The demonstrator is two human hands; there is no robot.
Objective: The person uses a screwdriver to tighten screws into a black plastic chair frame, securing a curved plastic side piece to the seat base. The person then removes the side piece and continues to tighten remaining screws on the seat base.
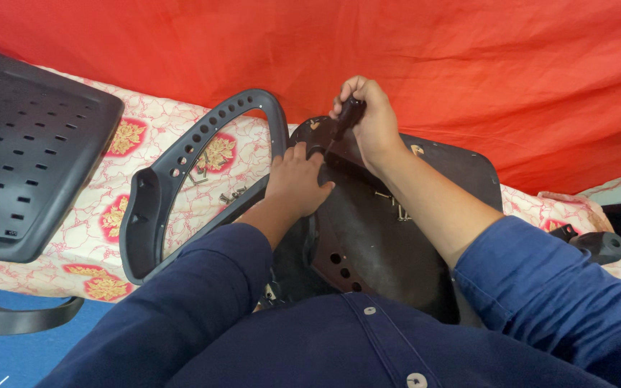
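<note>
The right hand (371,118) has its fingers wrapped tight around the black handle of a screwdriver (344,121). The tool's long axis slants down and to the left from that fist, its tip meeting the far edge of an upturned dark chair seat base (389,237). The left hand (297,179) lies just below and left of the tip, fingers curled and pressing on the seat rim beside it, holding nothing loose. So the tip sits between both hands, nearer the left one. A black armrest loop (181,162) with a row of holes joins the seat on the left. Loose screws (397,208) lie on the seat. Everything rests on a bed (145,136) with a floral sheet, below a red cloth (468,65).
</note>
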